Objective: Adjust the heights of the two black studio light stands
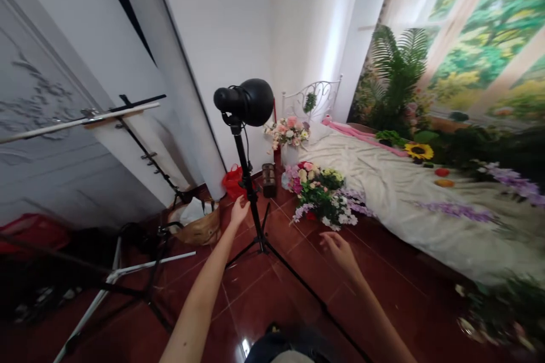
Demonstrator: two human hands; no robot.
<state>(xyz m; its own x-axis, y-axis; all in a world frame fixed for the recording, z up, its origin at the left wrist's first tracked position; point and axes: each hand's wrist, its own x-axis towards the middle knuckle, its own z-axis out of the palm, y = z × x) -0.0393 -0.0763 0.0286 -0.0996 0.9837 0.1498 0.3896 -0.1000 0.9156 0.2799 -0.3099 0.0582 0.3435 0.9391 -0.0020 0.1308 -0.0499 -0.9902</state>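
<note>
A black studio lamp (258,103) sits atop a slim black light stand (242,150) with spread tripod legs, in front of me. My left hand (239,211) is at the stand's pole, its fingers closed against it just below a clamp; part of the grip is hidden. To the right of the stand, my right hand (337,247) hovers over the tiled floor, holding nothing, with its fingers loosely bent and apart. Beyond that hand, a bunch of artificial flowers (319,193) rests on the floor beside the bed.
A bed with cream bedding (395,193) runs along the right, with a sunflower (419,151) on it. Left are a woven basket (200,227), a red plastic bag (233,181) and a white stand leg (157,264). A black tripod leg (306,286) reaches toward my feet.
</note>
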